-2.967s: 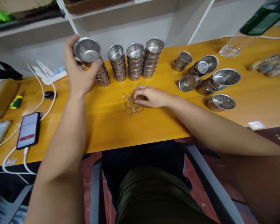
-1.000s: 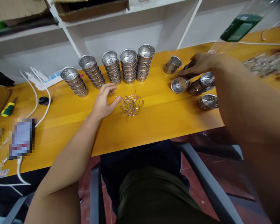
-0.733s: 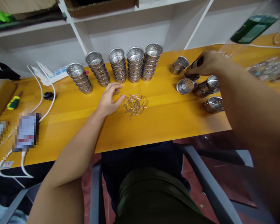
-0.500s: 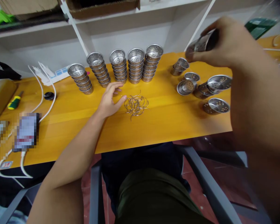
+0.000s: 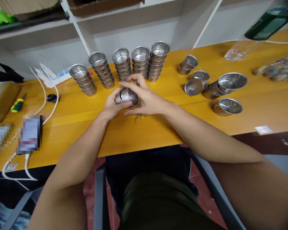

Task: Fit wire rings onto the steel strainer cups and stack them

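Note:
Both my hands meet at the middle of the yellow table [image 5: 172,127] around one small perforated steel cup [image 5: 126,96]. My left hand [image 5: 112,105] cradles the cup from the left with curled fingers. From the right, my right hand [image 5: 145,97] grips it, fingers over the top. Under my hands lies a pile of thin wire hooks [image 5: 138,115], mostly hidden. Behind them stand several stacks of the same steel cups [image 5: 124,65] in a row.
Loose steel cups [image 5: 213,88] lie scattered at the right, some on their sides. A phone [image 5: 30,134], white cables [image 5: 44,95], a small screwdriver [image 5: 18,103] and a black round object [image 5: 51,97] sit at the left. A plastic bottle [image 5: 252,35] lies at the far right. White shelving rises behind.
My right hand picked a steel cup from the loose group at the right, lifted it and brought it to the centre. My left hand rose from beside the hooks to grip it too.

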Available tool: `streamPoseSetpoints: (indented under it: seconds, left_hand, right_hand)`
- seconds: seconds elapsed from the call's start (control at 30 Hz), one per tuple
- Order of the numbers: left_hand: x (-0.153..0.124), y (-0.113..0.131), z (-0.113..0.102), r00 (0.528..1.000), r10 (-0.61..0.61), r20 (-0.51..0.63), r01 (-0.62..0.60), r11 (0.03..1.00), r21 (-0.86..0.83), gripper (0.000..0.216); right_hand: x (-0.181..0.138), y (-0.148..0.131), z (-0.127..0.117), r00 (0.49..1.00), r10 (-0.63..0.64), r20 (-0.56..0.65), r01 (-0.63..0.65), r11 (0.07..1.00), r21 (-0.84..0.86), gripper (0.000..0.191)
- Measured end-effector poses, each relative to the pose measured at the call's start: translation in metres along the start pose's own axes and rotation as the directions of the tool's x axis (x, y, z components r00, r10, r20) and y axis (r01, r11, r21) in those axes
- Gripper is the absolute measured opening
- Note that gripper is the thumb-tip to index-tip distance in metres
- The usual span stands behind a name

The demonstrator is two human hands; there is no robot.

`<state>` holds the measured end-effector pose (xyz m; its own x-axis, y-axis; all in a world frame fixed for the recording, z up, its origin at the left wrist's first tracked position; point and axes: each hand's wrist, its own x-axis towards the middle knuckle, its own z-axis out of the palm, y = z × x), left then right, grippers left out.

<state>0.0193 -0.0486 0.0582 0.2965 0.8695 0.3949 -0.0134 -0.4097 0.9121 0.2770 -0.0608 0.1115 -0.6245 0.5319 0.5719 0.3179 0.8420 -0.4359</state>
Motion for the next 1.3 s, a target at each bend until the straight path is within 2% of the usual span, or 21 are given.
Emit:
streamPoseSetpoints:
  seconds: [0.07,0.1,0.17,0.27,0.4,0.47,0.57,0.67,0.8,0.9,1.03,1.1,1.17,1.23,1.3]
  left_hand:
    - [0.000,-0.003,-0.005,0.999,-0.046,-0.025,0.045,0.998,-0.038,0.115]
    - [0.000,-0.005,-0.008,0.998,-0.061,-0.030,0.060,0.997,-0.044,0.114]
    - [-0.002,-0.005,-0.012,0.997,-0.083,-0.001,0.083,0.996,-0.046,0.112]
    - [-0.007,0.000,-0.016,0.992,-0.107,0.062,0.111,0.992,-0.068,0.112]
    - [-0.011,0.004,-0.019,0.990,-0.117,0.082,0.126,0.987,-0.105,0.106]
    - [-0.011,0.004,-0.021,0.990,-0.107,0.087,0.114,0.989,-0.090,0.099]
    - [-0.008,0.004,-0.021,0.994,-0.083,0.075,0.090,0.991,-0.097,0.092]
    - [-0.005,0.008,-0.016,0.991,-0.113,0.076,0.127,0.969,-0.212,0.087]
    - [-0.004,0.017,-0.005,0.988,-0.138,0.074,0.156,0.919,-0.362,0.077]
    - [-0.005,0.022,-0.001,0.987,-0.135,0.087,0.158,0.911,-0.380,0.074]
    - [-0.006,0.027,0.000,0.985,-0.156,0.070,0.171,0.915,-0.366,0.078]
    - [-0.007,0.028,0.001,0.985,-0.161,0.056,0.170,0.922,-0.348,0.082]
    - [-0.008,0.027,0.002,0.986,-0.164,0.041,0.168,0.922,-0.349,0.087]
    - [-0.008,0.024,0.002,0.984,-0.178,0.000,0.165,0.916,-0.367,0.088]
    - [-0.005,0.019,0.000,0.974,-0.205,-0.092,0.158,0.915,-0.371,0.086]
  right_hand:
    - [-0.005,0.009,-0.005,1.000,-0.004,-0.021,0.005,1.000,0.010,0.120]
    - [-0.008,0.012,-0.008,0.999,0.001,-0.039,-0.001,1.000,0.022,0.118]
    - [-0.012,0.012,-0.014,0.998,0.020,-0.052,-0.017,0.998,0.060,0.099]
    - [-0.015,0.000,-0.014,0.999,0.034,0.005,-0.034,0.990,0.134,0.068]
    - [-0.015,-0.026,-0.002,1.000,-0.008,0.020,0.005,0.990,0.139,0.062]
    - [-0.014,-0.033,-0.001,0.997,-0.041,0.060,0.034,0.993,0.111,0.045]
    - [-0.012,-0.032,-0.006,0.994,-0.038,0.103,0.030,0.996,0.084,0.026]
    - [-0.011,-0.020,-0.009,0.997,-0.068,0.028,0.066,0.994,0.082,0.019]
    - [-0.010,-0.003,-0.010,0.967,-0.248,-0.065,0.254,0.958,0.130,0.018]
    - [-0.010,0.003,-0.011,0.961,-0.270,-0.054,0.275,0.948,0.163,0.019]
    - [-0.007,0.002,-0.007,0.975,-0.183,-0.127,0.208,0.950,0.232,0.034]
    - [-0.004,0.002,-0.004,0.978,-0.116,-0.174,0.172,0.920,0.352,0.045]
    - [-0.001,0.004,-0.004,0.980,-0.029,-0.195,0.129,0.843,0.522,0.057]
    - [-0.001,0.010,-0.008,0.981,0.069,-0.183,0.065,0.768,0.637,0.066]
    - [-0.004,0.022,-0.013,0.973,0.152,-0.174,-0.016,0.796,0.605,0.068]
